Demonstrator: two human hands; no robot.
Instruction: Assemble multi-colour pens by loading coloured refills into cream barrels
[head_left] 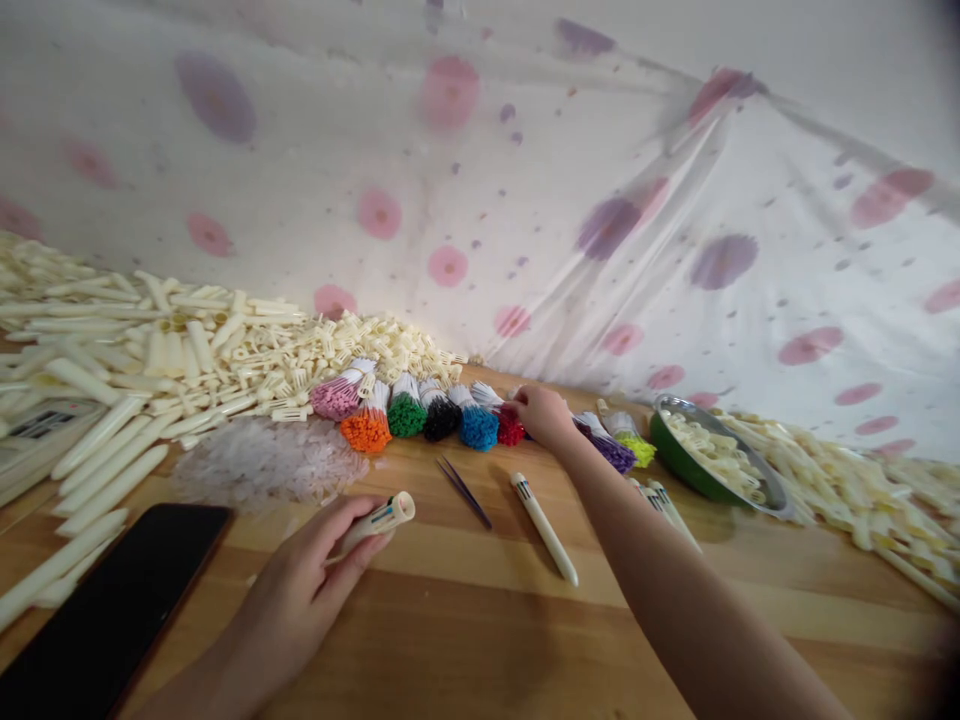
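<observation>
My left hand [300, 590] rests on the wooden table [480, 620] and grips a cream pen barrel [379, 520], its open end pointing right. My right hand [544, 415] reaches forward to a row of coloured refill bundles; its fingers are closed at the red bundle [510, 428], and what they pinch is hidden. Beside the red one lie the blue [478, 428], black [441, 418], green [406, 413], orange [367, 430] and pink [335, 398] bundles, with purple [615, 452] and yellow-green [637, 450] to the right of the hand.
A finished cream pen [545, 528] and thin dark tweezers [465, 492] lie mid-table. A black phone [112, 600] sits at the front left. Piles of cream pen parts [187, 350] fill the left. A green bowl [679, 460] of parts stands at the right. A floral sheet [480, 200] hangs behind.
</observation>
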